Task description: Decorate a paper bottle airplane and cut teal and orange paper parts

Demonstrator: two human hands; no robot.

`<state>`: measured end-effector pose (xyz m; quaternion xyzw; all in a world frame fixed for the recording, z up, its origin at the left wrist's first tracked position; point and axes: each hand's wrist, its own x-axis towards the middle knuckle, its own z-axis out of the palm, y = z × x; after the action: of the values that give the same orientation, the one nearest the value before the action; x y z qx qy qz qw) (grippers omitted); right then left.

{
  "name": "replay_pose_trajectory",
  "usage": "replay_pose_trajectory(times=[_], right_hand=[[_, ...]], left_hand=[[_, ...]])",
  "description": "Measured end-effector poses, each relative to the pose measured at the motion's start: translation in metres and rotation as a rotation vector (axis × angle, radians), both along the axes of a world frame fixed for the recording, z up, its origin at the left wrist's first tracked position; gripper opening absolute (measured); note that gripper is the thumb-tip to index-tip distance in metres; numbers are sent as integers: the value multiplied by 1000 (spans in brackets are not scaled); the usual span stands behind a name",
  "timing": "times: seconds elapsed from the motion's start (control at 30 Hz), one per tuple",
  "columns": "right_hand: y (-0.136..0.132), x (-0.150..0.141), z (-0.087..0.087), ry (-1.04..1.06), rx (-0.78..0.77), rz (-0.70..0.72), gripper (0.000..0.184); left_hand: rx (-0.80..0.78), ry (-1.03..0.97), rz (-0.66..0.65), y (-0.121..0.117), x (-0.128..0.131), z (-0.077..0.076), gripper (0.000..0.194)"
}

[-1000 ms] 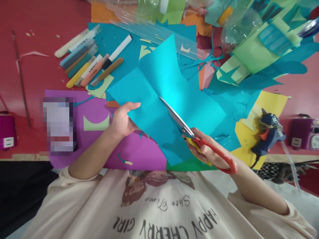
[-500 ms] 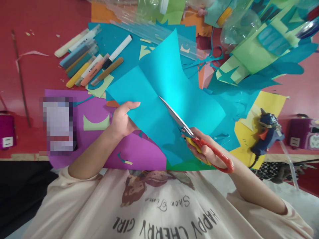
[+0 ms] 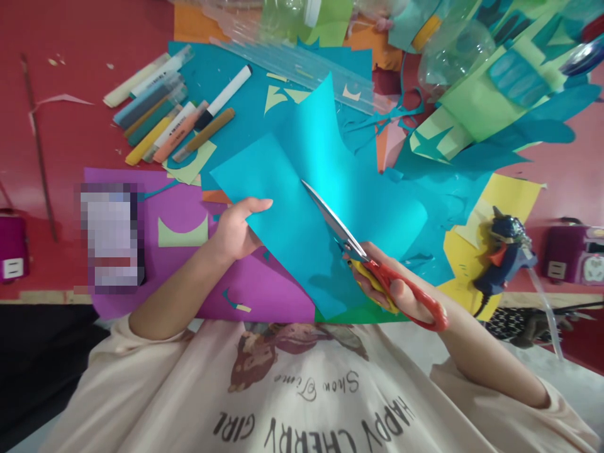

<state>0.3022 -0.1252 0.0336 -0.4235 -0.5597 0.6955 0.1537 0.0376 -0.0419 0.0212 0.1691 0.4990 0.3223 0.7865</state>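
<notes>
Grip, left hand (image 3: 240, 229): closed lightly at the near-left edge of the blue sheet (image 3: 278, 195), thumb on top, the other fingers mostly hidden beneath. Grip, right hand (image 3: 401, 292): closed around the red and yellow handles of the scissors (image 3: 346, 236). One blade visible, lying over the sheet, tip toward its middle; cannot tell how far the blades are apart.

Nearest: printed shirt (image 3: 302, 384). Beyond it, at the table edge, purple paper (image 3: 268, 283) and a strip of green paper (image 3: 365, 311), both partly under the blue sheet. The blue sheet is between the hands, its far part curled upward.

Left side: pixelated object (image 3: 113, 239) on the purple paper. Right side: glue gun (image 3: 507, 251) on yellow paper (image 3: 519, 195).

Farther: group of markers (image 3: 165, 126) on the left, partly over other blue paper (image 3: 245, 138); pale green paper with a star shape (image 3: 460, 135) on the right.

Farthest: clear sticks (image 3: 302, 69), clear bottle (image 3: 453, 60) and orange paper (image 3: 201, 25) on the red table (image 3: 70, 145).
</notes>
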Motion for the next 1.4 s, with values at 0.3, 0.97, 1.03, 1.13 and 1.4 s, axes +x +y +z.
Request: replay_pose_trajectory(times=[0.3,0.97,1.03,1.13,1.4], right_hand=[[-7,-5,-10,77,-159,-139,79],[-6,-11,-9,5,-149,-213,81],[-5,-10,-9,8,-154,-199,81],[-4,-8,-8,16,-166,-172,81],[-3,3,-5,0,-108,-51,77]], left_hand=[[40,70,56,-3,0,-6,28],[42,62,143,-5,7,3,35],[46,40,118,-4,6,2,32],[90,15,120,-3,4,0,28],[167,35,262,3,8,6,36]])
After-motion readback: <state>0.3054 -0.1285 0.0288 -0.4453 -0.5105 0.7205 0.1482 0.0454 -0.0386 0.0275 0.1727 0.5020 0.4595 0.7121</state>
